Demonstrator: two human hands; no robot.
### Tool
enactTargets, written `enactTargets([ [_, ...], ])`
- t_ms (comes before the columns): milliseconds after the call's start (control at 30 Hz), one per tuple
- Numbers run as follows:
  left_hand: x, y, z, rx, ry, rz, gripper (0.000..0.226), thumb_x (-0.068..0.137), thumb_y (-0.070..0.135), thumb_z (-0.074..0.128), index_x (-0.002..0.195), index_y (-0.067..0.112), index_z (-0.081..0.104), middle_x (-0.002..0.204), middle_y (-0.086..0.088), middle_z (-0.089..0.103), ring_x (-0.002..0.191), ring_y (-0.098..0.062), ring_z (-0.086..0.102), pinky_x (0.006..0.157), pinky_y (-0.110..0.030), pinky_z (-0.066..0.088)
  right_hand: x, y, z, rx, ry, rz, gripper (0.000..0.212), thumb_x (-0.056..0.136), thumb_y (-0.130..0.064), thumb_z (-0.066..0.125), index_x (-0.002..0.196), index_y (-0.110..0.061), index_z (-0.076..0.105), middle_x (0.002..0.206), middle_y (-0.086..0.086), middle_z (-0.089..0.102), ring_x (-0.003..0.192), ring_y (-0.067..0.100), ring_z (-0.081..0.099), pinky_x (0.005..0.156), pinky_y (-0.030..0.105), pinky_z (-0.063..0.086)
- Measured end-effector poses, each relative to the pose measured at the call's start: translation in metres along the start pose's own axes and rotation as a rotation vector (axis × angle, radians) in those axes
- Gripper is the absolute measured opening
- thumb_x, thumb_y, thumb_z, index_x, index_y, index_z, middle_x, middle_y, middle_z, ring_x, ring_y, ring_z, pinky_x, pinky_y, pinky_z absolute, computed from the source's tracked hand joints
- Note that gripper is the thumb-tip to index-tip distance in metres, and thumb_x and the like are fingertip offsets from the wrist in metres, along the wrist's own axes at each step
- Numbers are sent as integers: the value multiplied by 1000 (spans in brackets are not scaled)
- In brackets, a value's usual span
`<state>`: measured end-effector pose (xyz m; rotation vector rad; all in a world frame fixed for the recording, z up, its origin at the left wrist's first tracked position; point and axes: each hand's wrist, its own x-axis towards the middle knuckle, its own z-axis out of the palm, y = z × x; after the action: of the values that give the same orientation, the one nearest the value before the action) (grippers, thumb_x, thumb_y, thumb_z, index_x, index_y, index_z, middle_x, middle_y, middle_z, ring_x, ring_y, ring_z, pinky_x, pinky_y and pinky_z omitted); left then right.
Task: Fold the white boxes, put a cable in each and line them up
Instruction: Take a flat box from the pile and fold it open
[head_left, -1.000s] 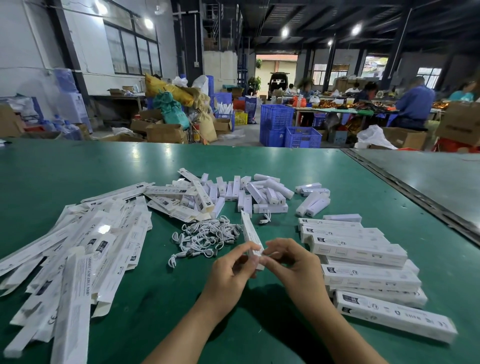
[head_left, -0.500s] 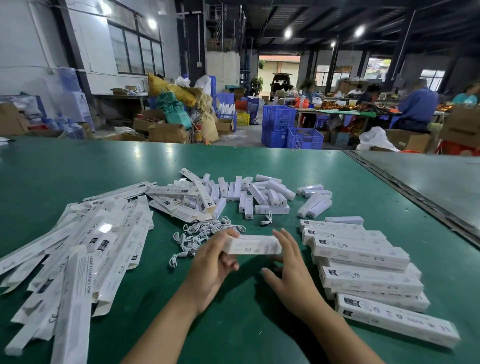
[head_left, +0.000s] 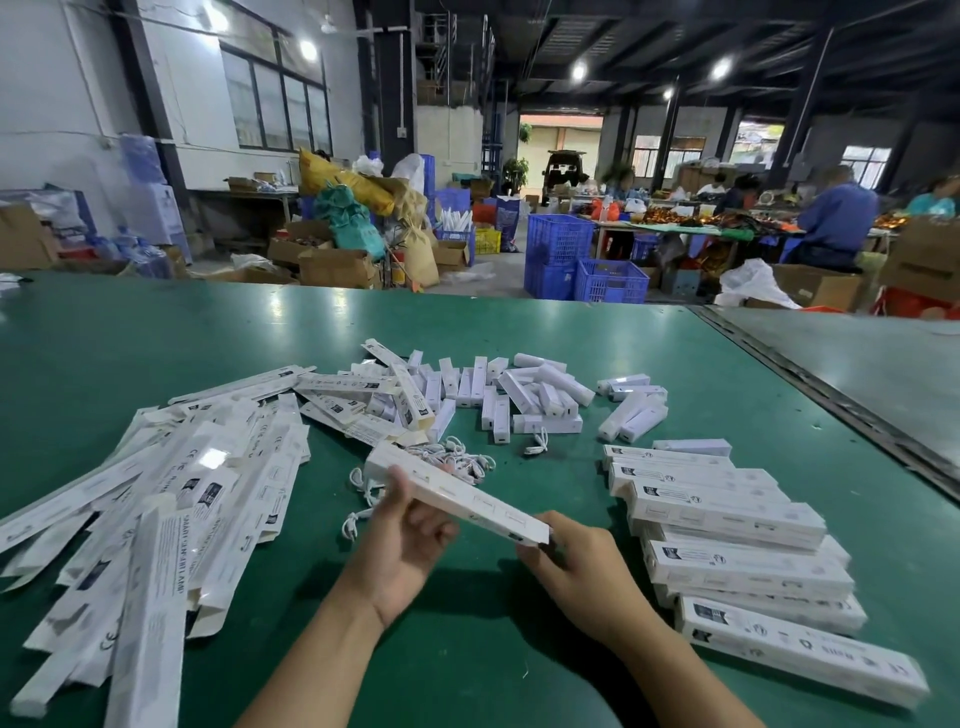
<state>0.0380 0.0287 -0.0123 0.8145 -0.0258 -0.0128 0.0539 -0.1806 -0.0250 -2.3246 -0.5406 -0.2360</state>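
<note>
Green table (head_left: 156, 353), flat cartons (head_left: 208, 493) heaped left; left hand (head_left: 410, 530) grips a white box (head_left: 457, 493) from beneath, right hand (head_left: 587, 566) pinches its end

Green table (head_left: 519, 665): flat boxes (head_left: 171, 519) toward its left edge, cables (head_left: 457, 460) mid-table, folded boxes (head_left: 727, 519) lined up toward its right edge.

Flat box (head_left: 156, 597): "SMART … LAMP" along its length, middle word blurred.
Flat box behind (head_left: 208, 460): "CE", "FC" marks.
Other print: unreadable.
</note>
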Motion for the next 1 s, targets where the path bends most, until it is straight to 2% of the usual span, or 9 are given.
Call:
enactTargets([
  [67, -3, -15, 14, 202, 16, -29, 47, 53, 41, 89, 82, 8, 76, 65, -1, 54, 55, -9, 51, 53, -22, 47, 3, -4, 6, -55, -74, -28, 19, 92, -39, 57, 79, -25, 54, 75, -4, 59, 75, 11, 52, 70, 34, 45],
  [133, -2, -23, 24, 296, 104, 3, 44, 57, 31, 82, 86, 2, 68, 62, 1, 57, 55, -9, 52, 54, -22, 46, 6, -6, 10, -41, -108, -42, 20, 89, -42, 59, 82, -24, 55, 79, -7, 59, 84, 10, 51, 76, 35, 46],
  [200, 1, -22, 23, 248, 204, 48, 36, 61, 27, 79, 87, 4, 67, 62, 3, 61, 57, -9, 55, 57, -24, 46, 11, -3, 14, -111, -130, -36, 25, 86, -46, 60, 106, -30, 60, 103, -13, 64, 106, 8, 50, 90, 32, 43],
  [267, 5, -16, 15, 151, 298, 82, 29, 65, 28, 77, 86, 8, 70, 66, 3, 65, 59, -8, 61, 57, -24, 51, 16, 3, 19, -257, -140, 14, 46, 87, -51, 54, 130, -33, 49, 130, -15, 54, 128, 8, 38, 105, 32, 33],
  [367, 7, -15, 13, 111, 358, 94, 27, 71, 31, 74, 89, 11, 70, 81, -6, 75, 69, -14, 71, 56, -27, 57, 24, 8, 29, -386, -125, 88, 53, 93, -58, 41, 140, -34, 37, 148, -12, 36, 144, 10, 18, 114, 38, 21],
  [567, 7, -21, 14, 136, 373, 98, 24, 89, 28, 68, 102, 7, 68, 99, -18, 75, 82, -23, 75, 58, -28, 57, 64, 12, 39, -424, -124, 141, 60, 96, -47, 43, 148, -24, 24, 159, -2, 18, 149, 18, 5, 116, 44, 16],
  [767, 11, -18, 14, 84, 376, 127, 30, 83, 31, 68, 103, 9, 69, 99, -14, 76, 86, -24, 75, 65, -31, 58, 101, 13, 52, -424, -82, 125, 59, 100, -47, 36, 151, -24, 16, 161, 1, 12, 149, 24, 4, 115, 48, 21],
  [867, 14, -18, 12, 11, 406, 147, 31, 88, 24, 67, 112, 5, 64, 99, -12, 76, 84, -22, 75, 66, -29, 59, 118, 18, 54, -455, -45, 114, 52, 99, -34, 39, 148, -24, 22, 157, 1, 20, 146, 25, 11, 114, 48, 24],
  [1000, 18, -20, 9, -24, 413, 146, 27, 94, 11, 63, 120, 4, 61, 101, -12, 76, 86, -22, 73, 74, -34, 60, 137, 23, 56, -417, -24, 143, 44, 102, -40, 30, 145, -30, 29, 153, 2, 26, 143, 25, 18, 112, 49, 27],
])
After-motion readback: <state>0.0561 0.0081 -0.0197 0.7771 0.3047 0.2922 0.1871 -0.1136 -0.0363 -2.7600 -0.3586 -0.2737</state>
